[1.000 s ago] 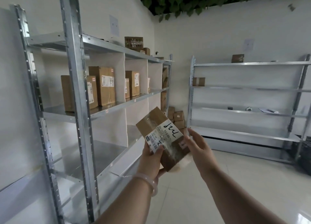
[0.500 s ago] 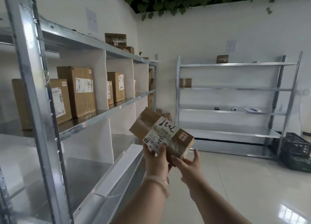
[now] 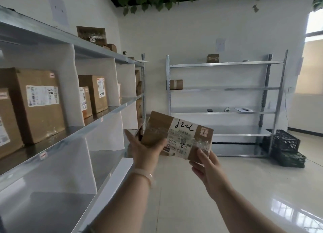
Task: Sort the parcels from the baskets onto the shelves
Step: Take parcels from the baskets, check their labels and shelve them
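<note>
A taped cardboard parcel (image 3: pixel 176 133) is held label-up in the aisle, beside the left shelves (image 3: pixel 113 108). The left hand (image 3: pixel 145 151) grips its left end with the thumb on top. The right hand (image 3: pixel 208 168) pinches its near right corner. Black crates (image 3: pixel 286 143) stand by the far shelves (image 3: pixel 225 88).

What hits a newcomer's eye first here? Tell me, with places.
The taped brown parcel held mid-frame, left hand gripping its left end, right hand pinching its lower right corner. Then the labelled boxes standing on the left shelf, and black crates stacked on the floor beside the far rack.
</note>
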Motion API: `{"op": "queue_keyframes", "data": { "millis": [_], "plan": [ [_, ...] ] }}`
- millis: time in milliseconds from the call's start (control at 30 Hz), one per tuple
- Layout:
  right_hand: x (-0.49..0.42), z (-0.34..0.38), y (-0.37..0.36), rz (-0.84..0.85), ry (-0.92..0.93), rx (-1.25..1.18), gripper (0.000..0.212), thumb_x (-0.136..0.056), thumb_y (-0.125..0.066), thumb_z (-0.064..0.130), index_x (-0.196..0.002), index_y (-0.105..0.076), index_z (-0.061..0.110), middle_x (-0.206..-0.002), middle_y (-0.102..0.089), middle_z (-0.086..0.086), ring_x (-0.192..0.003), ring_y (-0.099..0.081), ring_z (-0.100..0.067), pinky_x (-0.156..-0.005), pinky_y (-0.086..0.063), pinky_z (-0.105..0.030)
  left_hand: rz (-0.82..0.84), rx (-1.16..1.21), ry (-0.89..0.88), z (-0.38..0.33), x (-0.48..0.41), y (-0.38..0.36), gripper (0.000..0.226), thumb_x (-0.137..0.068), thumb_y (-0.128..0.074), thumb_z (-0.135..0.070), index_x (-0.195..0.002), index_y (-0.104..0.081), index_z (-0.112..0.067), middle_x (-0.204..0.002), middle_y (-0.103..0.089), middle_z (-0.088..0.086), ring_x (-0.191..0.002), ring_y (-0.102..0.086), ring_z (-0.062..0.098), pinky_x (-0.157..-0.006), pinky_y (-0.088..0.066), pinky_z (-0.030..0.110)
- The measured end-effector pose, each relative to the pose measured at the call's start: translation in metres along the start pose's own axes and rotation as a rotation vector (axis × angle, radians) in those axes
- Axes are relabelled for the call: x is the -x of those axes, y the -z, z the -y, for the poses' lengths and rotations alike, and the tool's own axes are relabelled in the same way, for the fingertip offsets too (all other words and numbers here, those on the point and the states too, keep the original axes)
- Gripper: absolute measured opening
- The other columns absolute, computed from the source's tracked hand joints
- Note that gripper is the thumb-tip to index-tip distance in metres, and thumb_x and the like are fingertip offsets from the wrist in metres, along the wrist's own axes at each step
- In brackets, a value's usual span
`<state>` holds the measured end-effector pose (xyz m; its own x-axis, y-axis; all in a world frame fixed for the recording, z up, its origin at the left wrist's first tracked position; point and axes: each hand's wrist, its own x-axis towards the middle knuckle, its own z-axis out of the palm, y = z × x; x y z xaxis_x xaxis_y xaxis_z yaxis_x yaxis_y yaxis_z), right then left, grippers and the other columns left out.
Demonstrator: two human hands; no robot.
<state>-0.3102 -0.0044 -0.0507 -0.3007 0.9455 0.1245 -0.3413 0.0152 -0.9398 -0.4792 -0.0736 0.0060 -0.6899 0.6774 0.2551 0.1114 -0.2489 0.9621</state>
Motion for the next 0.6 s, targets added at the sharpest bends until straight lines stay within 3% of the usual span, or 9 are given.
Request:
{"op": "queue_keyframes", "data": {
  "millis": [67, 167, 300, 400, 467, 533, 600],
  "plan": [
    [-0.024, -0.001, 0.011, 0.027, -0.008, 0.018, 0.029, -0.093, -0.058, 0.028, -0.122, -0.059, 0.031, -0.115, -0.07, -0.003, -0.111, -0.064, -0.024, -0.105, -0.044, -0.043, -0.034, -0.247, -0.124, -0.001, -0.032, 0.002, 0.123, -0.071, -0.084, -0.041, -0.153, 0.008, -0.04, -0.16, -0.013, -0.002, -0.148, -0.017, 0.028, -0.118, -0.021, 0.058],
    [-0.065, 0.001, 0.027, 0.064, -0.011, 0.048, 0.031, -0.088, -0.061, 0.033, -0.119, -0.06, 0.03, -0.108, -0.072, -0.001, -0.105, -0.065, -0.021, -0.101, -0.045, -0.042, 0.165, -0.506, -0.264, -0.002, -0.071, -0.009, 0.094, -0.079, -0.076, -0.046, -0.153, -0.017, -0.039, -0.155, -0.029, -0.004, -0.143, -0.029, 0.023, -0.112, -0.037, 0.053],
    [-0.131, 0.005, 0.054, 0.062, -0.017, 0.071, 0.042, -0.086, -0.063, 0.039, -0.125, -0.059, 0.024, -0.104, -0.07, -0.006, -0.103, -0.063, -0.026, -0.098, -0.048, -0.043, 0.365, -0.711, -0.251, -0.005, -0.11, -0.044, 0.09, -0.076, -0.08, -0.041, -0.148, -0.027, -0.044, -0.146, -0.039, -0.003, -0.135, -0.04, 0.022, -0.109, -0.042, 0.044],
    [-0.179, 0.014, 0.068, 0.082, 0.004, 0.111, 0.038, -0.091, -0.061, 0.034, -0.127, -0.057, 0.023, -0.104, -0.07, -0.006, -0.102, -0.065, -0.025, -0.096, -0.05, -0.045, 0.526, -0.879, -0.162, 0.004, -0.136, -0.076, 0.089, -0.069, -0.082, -0.05, -0.145, -0.036, -0.046, -0.145, -0.04, -0.003, -0.134, -0.041, 0.023, -0.112, -0.038, 0.047],
    [-0.209, 0.024, 0.069, 0.111, 0.043, 0.159, 0.044, -0.09, -0.063, 0.033, -0.132, -0.053, 0.023, -0.106, -0.07, -0.007, -0.099, -0.066, -0.022, -0.085, -0.055, -0.041, 0.588, -0.809, -0.094, 0.022, -0.149, -0.096, 0.081, -0.059, -0.082, -0.058, -0.133, -0.051, -0.047, -0.133, -0.055, -0.012, -0.125, -0.051, 0.017, -0.108, -0.043, 0.049],
    [-0.239, 0.031, 0.067, 0.122, 0.085, 0.159, 0.064, -0.088, -0.067, 0.032, -0.145, -0.038, 0.027, -0.118, -0.065, -0.007, -0.1, -0.065, -0.018, -0.079, -0.057, -0.038, 0.539, -0.658, -0.031, 0.045, -0.158, -0.116, 0.055, -0.064, -0.084, -0.046, -0.112, -0.058, -0.049, -0.12, -0.065, -0.016, -0.117, -0.058, 0.015, -0.103, -0.047, 0.047],
    [-0.265, 0.033, 0.064, 0.114, 0.132, 0.138, 0.084, -0.084, -0.071, 0.03, -0.152, -0.021, 0.031, -0.137, -0.053, 0.0, -0.105, -0.062, -0.015, -0.083, -0.056, -0.035, 0.444, -0.466, 0.013, 0.067, -0.165, -0.135, 0.041, -0.074, -0.083, -0.029, -0.1, -0.058, -0.05, -0.11, -0.069, -0.015, -0.111, -0.062, 0.015, -0.1, -0.05, 0.046]
  ]
}}
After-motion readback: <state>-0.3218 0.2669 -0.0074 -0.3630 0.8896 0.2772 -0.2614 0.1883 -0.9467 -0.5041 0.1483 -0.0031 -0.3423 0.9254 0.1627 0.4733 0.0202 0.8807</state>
